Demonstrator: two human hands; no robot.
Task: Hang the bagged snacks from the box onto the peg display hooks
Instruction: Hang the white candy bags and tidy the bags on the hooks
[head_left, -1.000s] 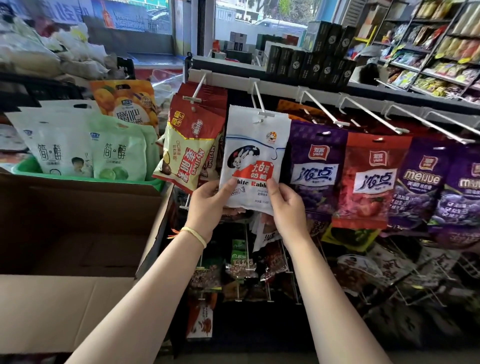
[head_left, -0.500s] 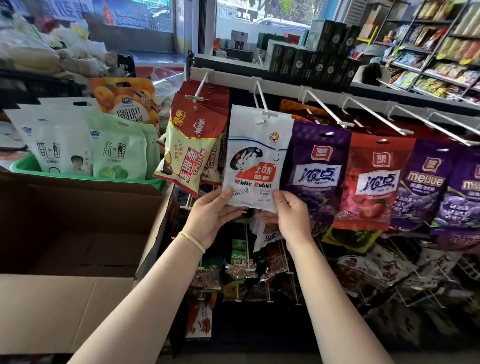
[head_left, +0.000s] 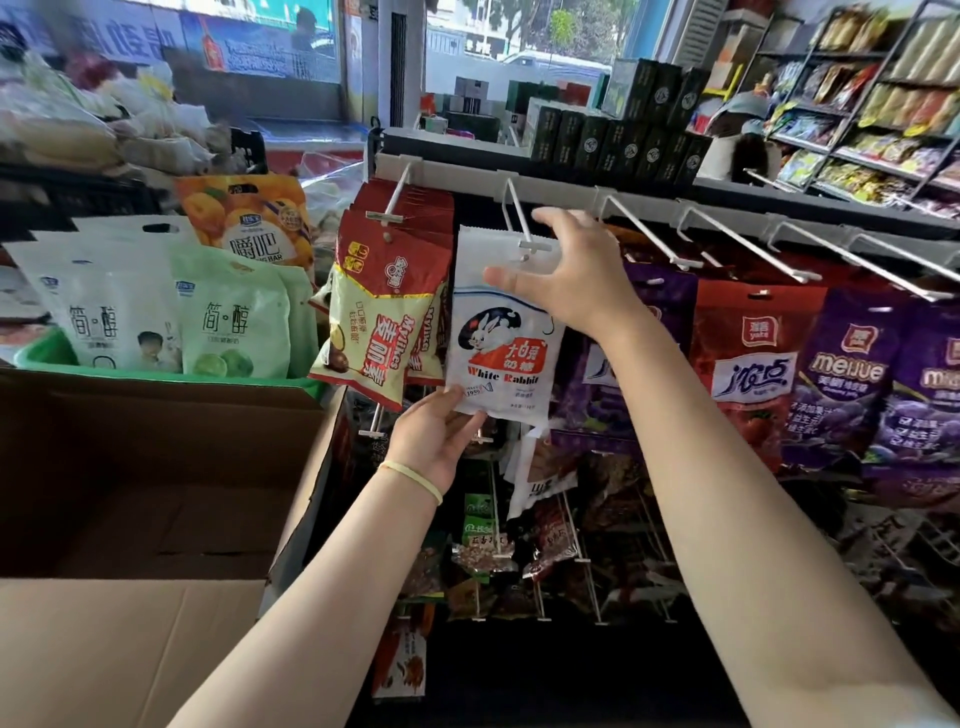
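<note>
The cardboard box (head_left: 156, 519) at lower left stands open, its inside in shadow and seemingly bare. The white candy bag (head_left: 501, 332) hangs on a peg hook (head_left: 519, 218) at frame centre. The left hand (head_left: 439, 436) pinches its bottom corner; the right hand (head_left: 566, 270), fingers spread wide, covers its upper right corner.
</note>
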